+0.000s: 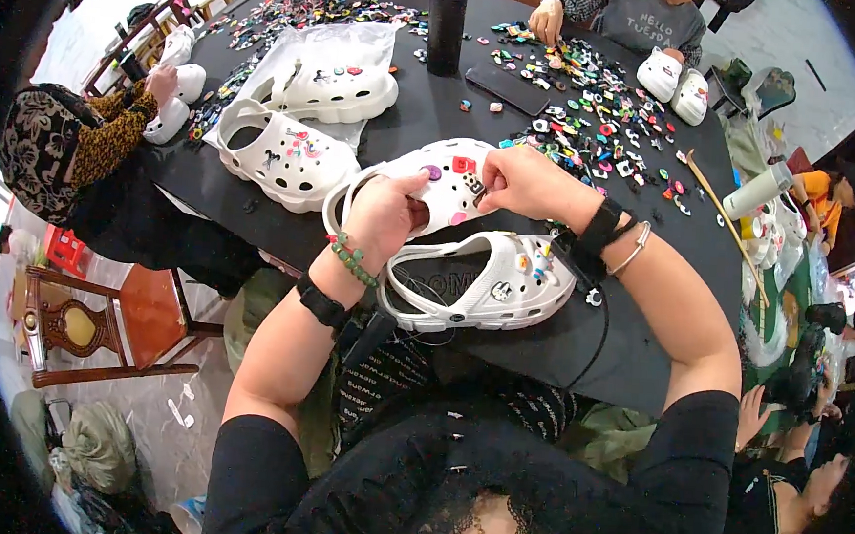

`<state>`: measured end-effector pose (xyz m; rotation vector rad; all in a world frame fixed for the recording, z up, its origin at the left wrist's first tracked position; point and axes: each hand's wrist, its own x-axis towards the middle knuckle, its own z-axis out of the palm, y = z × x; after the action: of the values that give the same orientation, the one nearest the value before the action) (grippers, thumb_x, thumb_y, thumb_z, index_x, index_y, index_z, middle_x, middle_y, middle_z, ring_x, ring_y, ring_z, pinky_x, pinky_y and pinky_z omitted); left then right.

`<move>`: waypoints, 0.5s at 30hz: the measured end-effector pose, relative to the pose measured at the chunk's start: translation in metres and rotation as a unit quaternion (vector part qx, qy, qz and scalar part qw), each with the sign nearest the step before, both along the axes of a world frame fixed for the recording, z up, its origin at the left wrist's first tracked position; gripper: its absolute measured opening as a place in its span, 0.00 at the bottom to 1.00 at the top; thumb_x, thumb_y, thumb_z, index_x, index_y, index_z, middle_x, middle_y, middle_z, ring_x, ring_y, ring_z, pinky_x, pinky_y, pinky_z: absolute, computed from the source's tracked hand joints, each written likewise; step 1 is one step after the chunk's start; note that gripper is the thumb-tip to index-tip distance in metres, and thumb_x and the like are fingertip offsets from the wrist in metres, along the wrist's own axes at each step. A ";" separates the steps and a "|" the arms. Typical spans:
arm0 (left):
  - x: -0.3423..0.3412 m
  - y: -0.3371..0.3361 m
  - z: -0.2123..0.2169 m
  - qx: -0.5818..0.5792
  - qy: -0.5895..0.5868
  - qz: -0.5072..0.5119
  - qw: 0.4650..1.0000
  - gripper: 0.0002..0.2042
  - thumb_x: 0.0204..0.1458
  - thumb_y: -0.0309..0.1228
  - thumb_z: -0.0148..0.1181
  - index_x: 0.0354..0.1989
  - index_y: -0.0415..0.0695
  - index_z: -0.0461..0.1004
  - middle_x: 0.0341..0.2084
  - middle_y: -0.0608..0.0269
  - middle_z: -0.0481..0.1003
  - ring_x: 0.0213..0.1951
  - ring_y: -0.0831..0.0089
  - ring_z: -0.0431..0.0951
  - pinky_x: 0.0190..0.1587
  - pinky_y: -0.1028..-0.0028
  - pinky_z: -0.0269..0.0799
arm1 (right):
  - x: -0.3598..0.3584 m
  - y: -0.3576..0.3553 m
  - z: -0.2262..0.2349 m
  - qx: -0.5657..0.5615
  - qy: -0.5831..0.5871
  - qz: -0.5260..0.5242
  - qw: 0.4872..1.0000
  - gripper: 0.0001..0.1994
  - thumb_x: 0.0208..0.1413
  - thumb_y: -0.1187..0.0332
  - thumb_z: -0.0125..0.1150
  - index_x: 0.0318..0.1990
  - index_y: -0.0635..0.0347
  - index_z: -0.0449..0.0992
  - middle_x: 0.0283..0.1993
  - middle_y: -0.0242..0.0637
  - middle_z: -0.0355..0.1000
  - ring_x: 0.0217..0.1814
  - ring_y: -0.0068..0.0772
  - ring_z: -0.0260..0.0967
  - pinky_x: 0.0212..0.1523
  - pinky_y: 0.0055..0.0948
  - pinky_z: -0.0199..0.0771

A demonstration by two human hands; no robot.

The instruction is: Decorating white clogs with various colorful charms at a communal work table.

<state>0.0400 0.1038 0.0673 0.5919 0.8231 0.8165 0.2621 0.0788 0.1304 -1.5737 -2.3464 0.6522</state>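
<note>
A white clog (410, 158) with holes is held above the table. Its toe bears a purple round charm, a red one and a pink one. My left hand (384, 211) is closed around the clog's side, thumb near the purple charm. The fingers of my right hand (529, 182) are pinched at a black-and-white shoe charm (474, 184) on the toe; the fingertips partly hide what they grip. Just below, another white clog (503, 311) with several charms rests on the table.
Two decorated white clogs, one nearer (286, 175) and one farther (335, 95), lie at the left by a plastic bag. Loose charms (594, 111) spread over the black table (639, 329). A dark post (446, 28) and a phone (507, 91) stand beyond. Other people sit around.
</note>
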 end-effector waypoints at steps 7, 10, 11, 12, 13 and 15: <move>0.003 0.002 0.001 0.001 0.002 0.007 1.000 0.11 0.61 0.24 0.49 0.48 0.33 0.71 0.45 0.52 0.76 0.46 0.63 0.79 0.51 0.63 0.75 | 0.006 0.001 -0.015 0.000 0.091 -0.029 0.995 0.14 0.40 0.72 0.74 0.35 0.64 0.77 0.27 0.36 0.76 0.30 0.28 0.75 0.35 0.28 0.74; 0.002 0.007 -0.008 0.006 -0.009 -0.005 1.000 0.11 0.61 0.25 0.48 0.48 0.32 0.71 0.44 0.52 0.76 0.45 0.62 0.79 0.49 0.63 0.77 | 0.004 0.006 -0.014 -0.015 0.086 -0.033 0.996 0.15 0.39 0.71 0.75 0.35 0.65 0.78 0.27 0.36 0.76 0.31 0.27 0.75 0.35 0.27 0.74; 0.003 0.006 -0.008 0.006 -0.009 -0.005 1.000 0.11 0.61 0.25 0.48 0.48 0.32 0.71 0.44 0.52 0.76 0.45 0.62 0.79 0.49 0.63 0.77 | 0.003 0.008 -0.011 -0.024 0.073 -0.031 0.997 0.15 0.39 0.70 0.75 0.34 0.65 0.78 0.27 0.36 0.76 0.30 0.27 0.75 0.34 0.27 0.74; 0.004 0.005 -0.009 0.011 -0.011 0.001 1.000 0.08 0.60 0.26 0.52 0.42 0.35 0.73 0.36 0.56 0.76 0.35 0.67 0.78 0.39 0.68 0.74 | 0.002 0.009 -0.008 -0.032 0.059 -0.029 0.997 0.15 0.38 0.69 0.76 0.33 0.65 0.79 0.27 0.37 0.77 0.30 0.27 0.75 0.34 0.27 0.74; 0.006 0.004 -0.009 0.017 -0.014 0.007 1.000 0.06 0.58 0.28 0.55 0.35 0.39 0.75 0.28 0.61 0.76 0.26 0.72 0.76 0.30 0.72 0.72 | 0.001 0.010 -0.005 -0.033 0.060 -0.029 0.997 0.15 0.38 0.69 0.76 0.33 0.65 0.79 0.27 0.37 0.77 0.30 0.27 0.75 0.34 0.27 0.74; 0.008 0.000 -0.003 0.019 -0.009 0.004 1.000 0.06 0.58 0.28 0.55 0.35 0.39 0.75 0.27 0.62 0.76 0.25 0.72 0.76 0.29 0.72 0.72 | 0.001 0.011 0.001 -0.062 0.008 -0.036 0.997 0.15 0.37 0.68 0.77 0.31 0.65 0.79 0.27 0.37 0.77 0.30 0.27 0.75 0.33 0.27 0.74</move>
<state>0.0485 0.1038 0.0642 0.6146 0.7951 0.8454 0.2634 0.0895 0.1313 -1.6901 -2.2655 0.8043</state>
